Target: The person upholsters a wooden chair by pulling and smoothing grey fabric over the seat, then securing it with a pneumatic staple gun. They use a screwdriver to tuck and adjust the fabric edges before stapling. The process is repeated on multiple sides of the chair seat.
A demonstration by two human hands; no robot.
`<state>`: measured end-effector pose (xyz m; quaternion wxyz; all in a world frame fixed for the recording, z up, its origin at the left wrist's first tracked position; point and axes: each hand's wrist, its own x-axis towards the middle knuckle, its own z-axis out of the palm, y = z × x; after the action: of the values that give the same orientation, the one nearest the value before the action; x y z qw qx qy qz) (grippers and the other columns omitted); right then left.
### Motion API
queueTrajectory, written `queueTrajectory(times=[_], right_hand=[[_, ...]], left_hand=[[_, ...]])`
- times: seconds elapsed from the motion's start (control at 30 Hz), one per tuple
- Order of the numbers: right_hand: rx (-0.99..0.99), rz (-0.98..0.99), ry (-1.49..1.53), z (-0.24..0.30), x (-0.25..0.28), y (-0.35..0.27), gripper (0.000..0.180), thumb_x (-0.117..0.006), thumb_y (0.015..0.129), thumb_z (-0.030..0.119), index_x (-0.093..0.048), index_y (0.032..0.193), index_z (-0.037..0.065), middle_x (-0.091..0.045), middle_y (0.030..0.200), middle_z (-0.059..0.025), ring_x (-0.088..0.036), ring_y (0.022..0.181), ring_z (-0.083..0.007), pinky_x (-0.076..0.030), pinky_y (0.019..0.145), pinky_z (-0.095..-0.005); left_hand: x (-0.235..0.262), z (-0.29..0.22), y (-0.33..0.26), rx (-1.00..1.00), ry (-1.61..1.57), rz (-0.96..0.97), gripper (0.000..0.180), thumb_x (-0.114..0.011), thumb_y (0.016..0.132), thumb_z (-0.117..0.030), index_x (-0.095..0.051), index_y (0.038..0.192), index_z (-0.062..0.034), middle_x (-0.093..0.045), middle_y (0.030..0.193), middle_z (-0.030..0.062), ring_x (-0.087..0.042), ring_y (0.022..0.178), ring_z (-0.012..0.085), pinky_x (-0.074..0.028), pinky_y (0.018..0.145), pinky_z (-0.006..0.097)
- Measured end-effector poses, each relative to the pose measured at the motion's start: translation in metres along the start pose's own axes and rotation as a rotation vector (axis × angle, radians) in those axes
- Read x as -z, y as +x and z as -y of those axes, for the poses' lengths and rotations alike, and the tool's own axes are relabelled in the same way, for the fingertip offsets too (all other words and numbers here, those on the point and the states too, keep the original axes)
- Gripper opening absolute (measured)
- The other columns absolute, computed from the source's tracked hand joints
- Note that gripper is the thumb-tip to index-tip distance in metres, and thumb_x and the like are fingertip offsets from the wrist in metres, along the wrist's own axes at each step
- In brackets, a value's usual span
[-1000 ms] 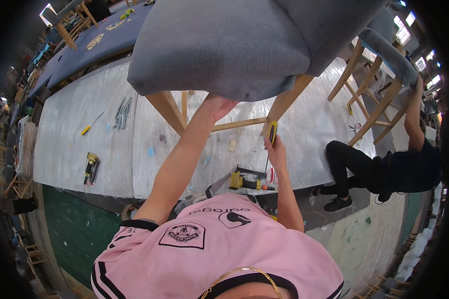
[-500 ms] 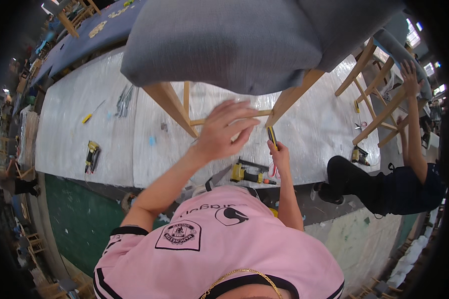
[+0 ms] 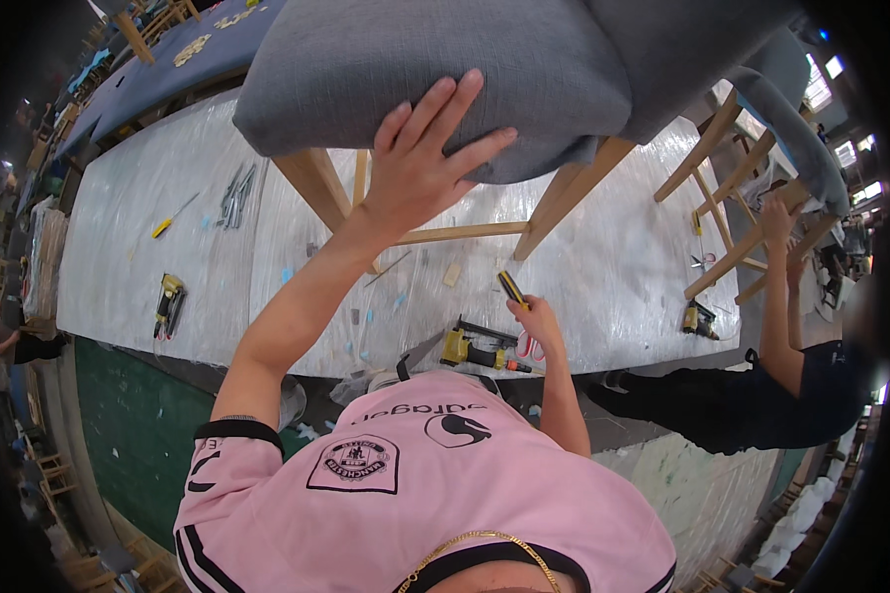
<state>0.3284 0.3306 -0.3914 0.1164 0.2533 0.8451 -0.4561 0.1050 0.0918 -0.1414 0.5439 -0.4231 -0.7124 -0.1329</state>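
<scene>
A chair with a grey fabric seat (image 3: 554, 94) and wooden legs stands on the worktable in front of me. My left hand (image 3: 420, 158) rests on the seat's front edge, fingers spread against the cloth. In my right hand (image 3: 539, 321) is a yellow-and-black utility knife (image 3: 511, 289), held low over the tabletop, apart from the chair. Whether its blade is out is too small to tell. A yellow-and-black staple gun (image 3: 470, 349) lies by the near table edge. Red loop handles, seemingly scissors (image 3: 529, 346), show beside my right wrist.
The table (image 3: 218, 296) is wrapped in clear film. On its left lie a second staple gun (image 3: 170, 301), a yellow-handled screwdriver (image 3: 173, 217) and several metal rods (image 3: 235, 198). At right, a co-worker (image 3: 761, 385) handles another chair (image 3: 722, 158), near a third staple gun (image 3: 699, 319).
My left hand has moved up from below the seat onto its front cloth. The knife in my right hand has shifted slightly left and down. The co-worker's raised hand has come lower.
</scene>
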Motion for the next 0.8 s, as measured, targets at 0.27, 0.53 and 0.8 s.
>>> queueTrajectory(times=[0.27,0.53,0.8], right_hand=[[0.336,0.024,-0.080,0.154,0.095,-0.008,0.042,-0.072,0.091,0.028,-0.068,0.124,0.002,-0.073,0.090,-0.0244,-0.074,0.083,-0.0340,-0.055,0.075,-0.0442],[0.603,-0.008,-0.808,0.222,0.164,-0.004,0.027,-0.066,0.094,0.024,-0.078,0.108,0.005,-0.076,0.093,-0.0172,-0.073,0.085,-0.0354,-0.057,0.080,-0.0446],[0.663,-0.093,-0.932,0.342,0.227,-0.022,0.024,-0.068,0.094,0.019,-0.076,0.113,0.009,-0.076,0.094,-0.0133,-0.073,0.086,-0.0268,-0.056,0.080,-0.0397]], left_hand=[[0.004,0.053,0.110,0.164,-0.041,0.127,0.078,-0.085,0.072,-0.050,-0.061,0.136,-0.0108,-0.057,0.138,0.0217,-0.051,0.132,0.0391,-0.036,0.112,0.054],[-0.035,0.094,0.160,0.160,-0.040,0.209,0.070,-0.082,0.070,-0.060,-0.074,0.119,-0.0109,-0.073,0.110,0.0157,-0.067,0.109,0.0331,-0.049,0.099,0.047],[-0.036,0.086,0.168,0.211,-0.145,0.208,0.065,-0.081,0.072,-0.056,-0.074,0.122,-0.0147,-0.074,0.115,0.0138,-0.067,0.113,0.0327,-0.048,0.103,0.046]])
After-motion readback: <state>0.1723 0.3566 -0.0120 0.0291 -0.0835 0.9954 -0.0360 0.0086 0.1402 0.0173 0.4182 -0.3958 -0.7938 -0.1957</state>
